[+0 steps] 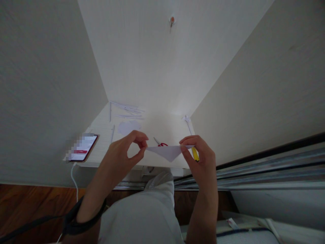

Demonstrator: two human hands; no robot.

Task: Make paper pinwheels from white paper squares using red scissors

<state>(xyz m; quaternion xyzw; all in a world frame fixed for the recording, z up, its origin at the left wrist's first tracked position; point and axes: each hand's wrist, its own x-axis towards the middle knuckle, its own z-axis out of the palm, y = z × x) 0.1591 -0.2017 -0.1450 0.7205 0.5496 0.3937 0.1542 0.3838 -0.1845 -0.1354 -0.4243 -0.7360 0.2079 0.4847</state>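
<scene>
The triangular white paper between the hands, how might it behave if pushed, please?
The triangular white paper is probably light: the left hand and right hand merely pinch it. Its straight upper edge suggests some stiffness there, but its thin lower point would likely bend easily.

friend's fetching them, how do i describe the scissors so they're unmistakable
Above the white desk, find the white paper triangle held between left hand and right hand. Just past its top edge lie the scissors, partly hidden; being red-handled sets them apart from the white strips.
</scene>
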